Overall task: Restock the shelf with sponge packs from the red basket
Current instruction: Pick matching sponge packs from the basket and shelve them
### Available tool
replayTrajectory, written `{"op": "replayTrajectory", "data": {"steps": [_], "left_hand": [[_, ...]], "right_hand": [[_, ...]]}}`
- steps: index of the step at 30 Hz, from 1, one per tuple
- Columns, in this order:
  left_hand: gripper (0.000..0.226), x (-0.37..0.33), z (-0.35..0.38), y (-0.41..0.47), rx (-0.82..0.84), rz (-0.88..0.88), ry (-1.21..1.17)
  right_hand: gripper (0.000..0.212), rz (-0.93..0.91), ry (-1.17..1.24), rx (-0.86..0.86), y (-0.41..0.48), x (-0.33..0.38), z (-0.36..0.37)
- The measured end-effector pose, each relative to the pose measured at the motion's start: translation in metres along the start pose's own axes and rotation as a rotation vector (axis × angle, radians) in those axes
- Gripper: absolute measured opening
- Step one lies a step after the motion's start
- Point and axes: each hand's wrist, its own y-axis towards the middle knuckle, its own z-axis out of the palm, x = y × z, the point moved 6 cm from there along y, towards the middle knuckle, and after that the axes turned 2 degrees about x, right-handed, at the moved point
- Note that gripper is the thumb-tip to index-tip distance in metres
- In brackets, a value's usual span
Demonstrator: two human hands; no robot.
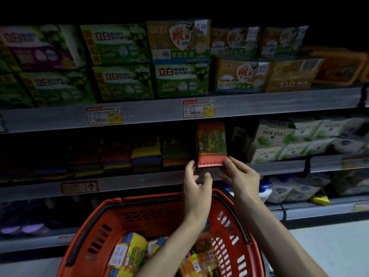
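Observation:
A sponge pack [211, 144] with a red border and green and yellow print stands upright at the front of the middle shelf [139, 181]. My right hand [239, 176] pinches its lower right corner. My left hand [196, 182] hovers just left of the pack's bottom edge, fingers loosely spread, holding nothing. Stacked sponge packs [145, 154] lie in the dark to the left on the same shelf. Below my arms the red basket [127, 214] holds several more sponge packs [129, 252].
Boxes of soap [179, 56] fill the upper shelf, with price tags [198, 108] on its edge. White SOLING boxes [289, 140] sit to the right of the pack. Bottles and pouches [289, 188] occupy the lower shelf at right. Pale floor shows at bottom right.

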Motion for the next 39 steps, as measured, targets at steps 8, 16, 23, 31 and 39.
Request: {"op": "replayTrajectory", "data": {"steps": [8,16,23,31,39], "left_hand": [[0.058,0.003,0.003,0.004,-0.003,-0.046,-0.014],[0.054,0.0,0.005,0.012,-0.055,-0.082,-0.044],[0.051,0.0,0.005,0.015,-0.088,-0.103,-0.055],[0.045,0.005,-0.002,0.013,-0.134,-0.104,-0.114],[0.038,0.021,-0.027,0.012,-0.166,-0.093,-0.116]], "right_hand": [[0.027,-0.002,-0.052,0.011,0.007,-0.001,0.0],[0.047,-0.018,-0.25,0.078,0.018,-0.001,0.01],[0.048,-0.055,-0.36,0.119,0.022,-0.006,0.015],[0.039,-0.063,-0.461,0.087,0.021,-0.005,0.004],[0.04,-0.043,-0.519,0.145,0.019,-0.009,0.003]]}}
